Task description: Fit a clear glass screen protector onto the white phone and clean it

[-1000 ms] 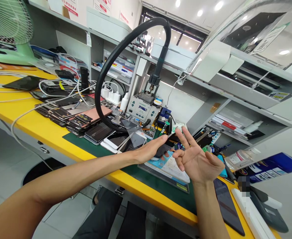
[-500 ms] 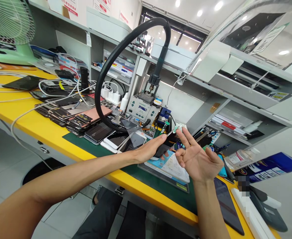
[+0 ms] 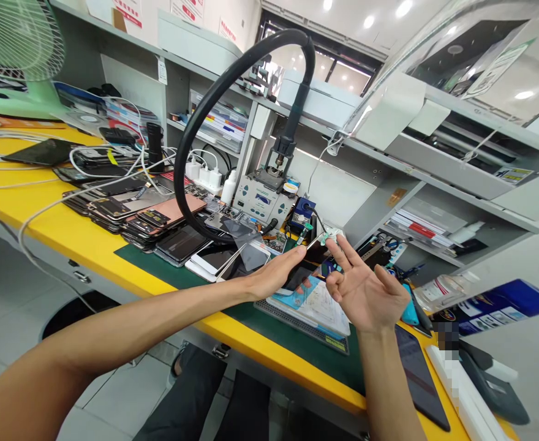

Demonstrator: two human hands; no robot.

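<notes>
My left hand (image 3: pixel 276 275) grips a thin, dark phone-like slab (image 3: pixel 301 277), with its thumb lying along the top edge. Most of the slab's face is turned away or hidden behind the hand. My right hand (image 3: pixel 365 291) is raised just right of it, palm showing. Its index and middle fingers reach up, the others are partly bent, and nothing is held in it. Beneath both hands lies a stack of papers and a blue sheet (image 3: pixel 318 306) on a grey mesh tray (image 3: pixel 334 343).
Stacked phones and phone parts (image 3: pixel 145 220) cover the left of the yellow bench (image 3: pixel 246 337). A thick black hose (image 3: pixel 191 128) loops above a grey control box (image 3: pixel 263 199). A dark tablet (image 3: pixel 419 380) lies at the right, beside a white bar (image 3: pixel 462 398). A green fan (image 3: pixel 21 61) stands far left.
My right hand has tilted very slightly, its thumb and palm edge shifting a little to the left. My left hand keeps its grip almost unmoved.
</notes>
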